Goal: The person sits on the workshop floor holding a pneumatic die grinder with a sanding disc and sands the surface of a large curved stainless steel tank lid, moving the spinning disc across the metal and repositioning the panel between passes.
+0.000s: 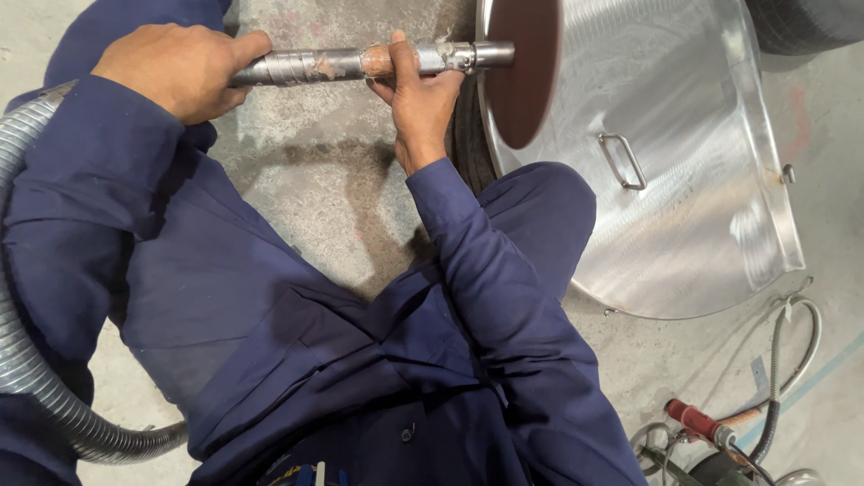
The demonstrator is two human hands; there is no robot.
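Both hands clamped on the grinder shaft (360, 63): left hand (180, 67) at the rear end, right hand (418, 99) near the dark red disc (526, 67), steadying it (likely for control) against the steel lid (684, 216) propped on the floor (315, 180).

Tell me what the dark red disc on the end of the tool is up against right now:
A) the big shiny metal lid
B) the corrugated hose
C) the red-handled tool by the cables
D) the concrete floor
A: the dark red disc sits against the face of the shiny metal lid, while the left hand and right hand grip the tool shaft.
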